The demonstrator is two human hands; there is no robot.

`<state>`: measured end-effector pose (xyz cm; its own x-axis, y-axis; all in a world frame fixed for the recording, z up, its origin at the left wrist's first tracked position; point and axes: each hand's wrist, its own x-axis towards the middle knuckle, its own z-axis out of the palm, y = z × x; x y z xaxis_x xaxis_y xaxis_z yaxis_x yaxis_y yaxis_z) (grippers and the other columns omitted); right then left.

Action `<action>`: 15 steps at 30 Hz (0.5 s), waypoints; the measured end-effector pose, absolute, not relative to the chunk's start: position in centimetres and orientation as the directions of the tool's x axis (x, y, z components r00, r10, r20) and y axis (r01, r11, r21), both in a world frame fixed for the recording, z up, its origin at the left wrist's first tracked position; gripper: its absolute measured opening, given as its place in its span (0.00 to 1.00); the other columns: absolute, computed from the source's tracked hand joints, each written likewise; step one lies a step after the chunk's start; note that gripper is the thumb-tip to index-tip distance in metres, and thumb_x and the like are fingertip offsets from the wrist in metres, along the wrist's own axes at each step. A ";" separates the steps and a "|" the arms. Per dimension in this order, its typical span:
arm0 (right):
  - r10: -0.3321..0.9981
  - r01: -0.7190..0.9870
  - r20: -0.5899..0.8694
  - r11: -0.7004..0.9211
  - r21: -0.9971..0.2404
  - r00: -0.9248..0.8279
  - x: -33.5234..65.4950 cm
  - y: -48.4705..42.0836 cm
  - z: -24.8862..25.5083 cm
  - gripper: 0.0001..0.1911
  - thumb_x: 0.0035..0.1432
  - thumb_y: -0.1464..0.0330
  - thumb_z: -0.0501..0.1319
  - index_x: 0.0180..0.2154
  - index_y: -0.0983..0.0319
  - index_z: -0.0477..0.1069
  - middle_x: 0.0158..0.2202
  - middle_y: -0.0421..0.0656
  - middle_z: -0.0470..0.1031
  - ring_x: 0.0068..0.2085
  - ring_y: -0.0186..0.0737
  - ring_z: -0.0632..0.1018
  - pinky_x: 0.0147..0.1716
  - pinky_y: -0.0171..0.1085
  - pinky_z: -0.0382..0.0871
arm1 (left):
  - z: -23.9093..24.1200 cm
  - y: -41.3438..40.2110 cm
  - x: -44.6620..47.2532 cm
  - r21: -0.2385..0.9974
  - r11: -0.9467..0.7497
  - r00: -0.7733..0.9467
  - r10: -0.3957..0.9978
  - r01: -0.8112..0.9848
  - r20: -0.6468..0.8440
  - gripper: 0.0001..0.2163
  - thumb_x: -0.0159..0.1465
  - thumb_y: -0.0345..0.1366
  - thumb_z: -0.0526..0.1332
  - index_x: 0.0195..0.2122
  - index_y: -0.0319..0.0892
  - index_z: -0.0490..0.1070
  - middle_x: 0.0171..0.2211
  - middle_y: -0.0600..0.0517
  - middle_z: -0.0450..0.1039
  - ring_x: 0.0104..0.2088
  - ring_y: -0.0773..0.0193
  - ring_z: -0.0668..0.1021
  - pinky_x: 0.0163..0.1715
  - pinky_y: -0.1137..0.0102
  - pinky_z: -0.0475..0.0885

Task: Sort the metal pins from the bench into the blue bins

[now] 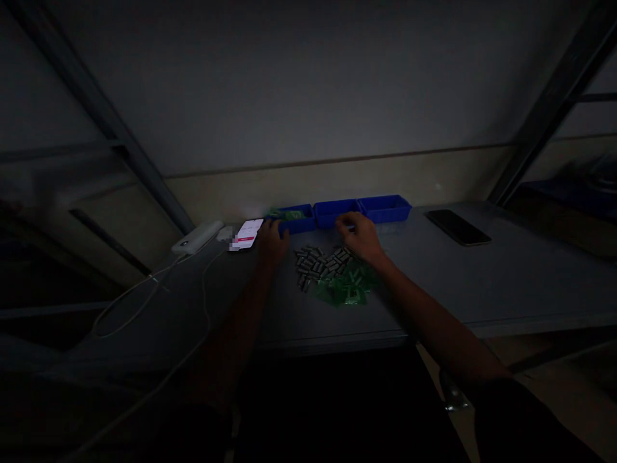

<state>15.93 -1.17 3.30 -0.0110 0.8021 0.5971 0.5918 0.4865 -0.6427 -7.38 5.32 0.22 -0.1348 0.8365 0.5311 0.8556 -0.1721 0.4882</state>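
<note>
My left hand (272,240) is at the front of the left blue bin (299,224), close to a lit phone (247,234). Its fingers are somewhat apart, with nothing visible in them. My right hand (360,235) is before the middle blue bin (332,212), fingers curled together in a pinch; what they hold, if anything, is too dark to make out. Between my forearms lies a pile of small metal cylinders (313,262). Green plastic packets (351,289) overlap the pile's near right side. More green packets (283,214) show in the left bin.
A third blue bin (389,207) stands to the right in the row against the wall. A dark phone (457,227) lies at the right on the grey table (511,283). On the left, a white device (198,237) trails white cables (144,283). Metal posts flank the table.
</note>
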 end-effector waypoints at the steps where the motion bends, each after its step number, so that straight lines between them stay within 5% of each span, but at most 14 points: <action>1: 0.820 0.600 0.573 0.468 -0.649 -0.020 16.3 -1.0 3.4 0.11 0.57 0.65 0.55 0.37 0.63 0.73 0.35 0.46 0.74 0.37 0.41 0.74 0.39 0.39 0.67 | -0.4 5.0 -7.5 0.485 -0.199 -0.123 0.823 0.851 0.554 0.19 0.57 0.37 0.58 0.49 0.38 0.68 0.55 0.38 0.63 0.58 0.46 0.62 0.57 0.55 0.56; 9: 0.878 0.725 -0.002 0.393 -0.566 -0.478 18.6 -3.0 5.3 0.19 0.51 0.60 0.63 0.43 0.62 0.72 0.37 0.45 0.76 0.34 0.40 0.75 0.34 0.35 0.66 | 0.3 3.4 -5.2 0.423 -0.310 -0.088 0.711 0.851 0.697 0.14 0.60 0.37 0.56 0.45 0.39 0.70 0.51 0.41 0.65 0.55 0.50 0.65 0.56 0.58 0.58; 15: 0.875 0.783 -0.159 0.311 -0.539 -0.458 20.4 -4.5 6.2 0.31 0.44 0.60 0.67 0.50 0.65 0.67 0.39 0.47 0.75 0.36 0.42 0.75 0.33 0.34 0.67 | 0.0 2.2 -2.0 0.282 -0.436 0.126 0.701 0.855 0.702 0.09 0.61 0.36 0.55 0.39 0.40 0.72 0.43 0.43 0.69 0.49 0.53 0.68 0.52 0.60 0.62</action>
<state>20.44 -4.55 6.16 -0.4576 0.8748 -0.1593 0.7826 0.3112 -0.5392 -2.02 2.21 0.02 0.1256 0.7006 0.7024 0.8549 -0.4357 0.2816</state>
